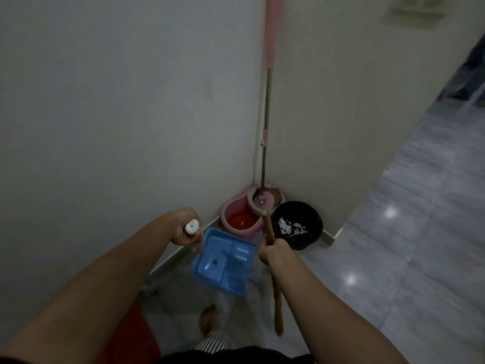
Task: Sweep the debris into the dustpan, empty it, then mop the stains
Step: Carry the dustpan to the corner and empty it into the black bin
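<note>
My left hand (185, 228) grips the white-capped handle (191, 227) of a blue dustpan (223, 260), which hangs just above the floor near the wall; one small dark speck lies in its pan. My right hand (271, 249) grips the wooden broom handle (267, 227); the broom (278, 308) reaches down to the floor below my wrist. A black-lined bin (298, 224) in the corner holds white scraps of debris (291, 228). A pink mop bucket (241, 218) holds reddish water, and the mop's pink and metal pole (267, 106) leans in the corner.
Two pale walls meet at the corner behind the bucket. Glossy grey floor tiles (393, 258) stretch to the right. My bare foot (208, 320) stands below the dustpan, and something red (131, 332) lies on the floor at lower left.
</note>
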Demonstrator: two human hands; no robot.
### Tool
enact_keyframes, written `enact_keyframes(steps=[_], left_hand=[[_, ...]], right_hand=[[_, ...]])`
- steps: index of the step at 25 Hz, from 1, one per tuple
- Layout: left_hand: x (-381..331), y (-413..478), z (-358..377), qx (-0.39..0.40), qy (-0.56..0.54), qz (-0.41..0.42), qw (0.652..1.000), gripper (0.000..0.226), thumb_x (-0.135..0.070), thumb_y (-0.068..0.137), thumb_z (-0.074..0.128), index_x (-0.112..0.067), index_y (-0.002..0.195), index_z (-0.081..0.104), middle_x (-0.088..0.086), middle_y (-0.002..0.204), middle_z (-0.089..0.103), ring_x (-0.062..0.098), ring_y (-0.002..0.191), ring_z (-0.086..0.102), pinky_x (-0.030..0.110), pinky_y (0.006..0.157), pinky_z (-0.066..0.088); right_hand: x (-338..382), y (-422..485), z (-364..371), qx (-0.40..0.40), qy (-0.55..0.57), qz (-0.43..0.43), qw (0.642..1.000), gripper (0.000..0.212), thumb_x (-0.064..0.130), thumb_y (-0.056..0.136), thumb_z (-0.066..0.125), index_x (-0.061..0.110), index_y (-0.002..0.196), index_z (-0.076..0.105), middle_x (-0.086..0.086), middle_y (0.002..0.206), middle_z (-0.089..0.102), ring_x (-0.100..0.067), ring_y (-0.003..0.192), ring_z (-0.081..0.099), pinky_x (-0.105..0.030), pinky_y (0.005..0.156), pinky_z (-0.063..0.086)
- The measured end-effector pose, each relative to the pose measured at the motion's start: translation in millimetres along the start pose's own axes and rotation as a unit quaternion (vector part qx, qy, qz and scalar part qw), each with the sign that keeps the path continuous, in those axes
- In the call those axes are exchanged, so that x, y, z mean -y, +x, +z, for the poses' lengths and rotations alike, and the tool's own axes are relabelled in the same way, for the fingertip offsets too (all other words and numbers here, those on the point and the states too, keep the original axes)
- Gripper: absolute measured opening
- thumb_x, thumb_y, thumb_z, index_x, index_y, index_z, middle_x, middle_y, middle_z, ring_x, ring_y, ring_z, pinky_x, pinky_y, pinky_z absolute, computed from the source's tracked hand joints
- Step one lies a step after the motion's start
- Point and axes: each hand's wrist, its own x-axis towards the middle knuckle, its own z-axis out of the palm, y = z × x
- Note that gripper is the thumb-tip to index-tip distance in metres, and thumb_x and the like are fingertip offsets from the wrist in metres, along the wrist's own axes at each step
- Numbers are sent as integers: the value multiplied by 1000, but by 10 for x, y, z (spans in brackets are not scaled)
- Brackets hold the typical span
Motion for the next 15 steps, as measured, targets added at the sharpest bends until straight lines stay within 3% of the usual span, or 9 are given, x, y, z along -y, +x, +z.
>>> enact_keyframes(steps=[2,3,4,5,6,7,8,10,15], left_hand=[[-188,274,-139,5,22,6,1000,17,-2,94,41,6,80,44,17,75,43,22,51,52,17,36,46],[-253,404,-191,3,30,10,999,18,0,94,39,5,76,43,16,72,42,21,45,52,17,36,45],[-326,523,-244,-4,25,-3,1000,20,1,93,39,3,74,42,16,70,41,21,43,50,17,34,45],[-404,637,-298,-14,19,-13,1000,19,1,92,41,2,74,42,15,68,42,21,47,49,18,33,45],[-516,766,-367,-18,18,-16,1000,17,1,92,42,1,75,42,15,69,43,21,52,47,19,33,46],[-612,898,-431,-21,23,-15,999,15,1,92,42,0,77,43,16,71,44,21,56,47,19,33,46],[-691,1002,-486,-26,31,-19,999,11,0,91,42,0,80,43,16,73,45,21,59,48,20,33,47],[-815,1229,-611,-27,33,-39,998,4,-2,90,44,-1,87,44,17,78,46,21,63,49,21,34,48],[-1049,1845,-923,-1,15,-49,999,11,-12,94,47,-7,84,45,12,74,47,18,64,48,19,37,49]], right_hand=[[-285,156,206,-10,-173,5,985,26,19,97,47,3,77,55,1,75,48,7,57,61,-2,52,46],[-370,268,273,-29,-188,-10,982,24,15,99,46,0,86,60,-2,76,51,7,50,60,-3,56,47],[-535,391,337,-10,-64,50,997,23,10,99,47,-7,105,61,-10,85,58,6,57,64,-8,62,51],[-642,544,482,-16,-45,18,999,28,8,98,51,-9,118,57,-15,99,63,0,76,68,-15,60,56],[-778,642,635,-59,-102,40,992,28,9,96,55,-6,120,58,-15,107,65,-11,90,69,-23,54,57],[-876,732,742,-82,-127,55,987,21,10,96,56,-4,110,62,-14,102,65,-15,94,68,-24,47,55],[-1030,675,868,-98,-171,64,978,15,8,97,53,-4,96,62,-14,89,63,-17,88,67,-23,41,53],[-1273,833,1055,-90,-262,102,955,25,-1,98,48,-5,75,55,-18,75,54,-21,67,58,-26,30,47],[-1894,1069,1546,-57,-396,154,903,18,-5,96,50,-9,79,56,-25,80,53,-27,69,57,-33,32,48]])
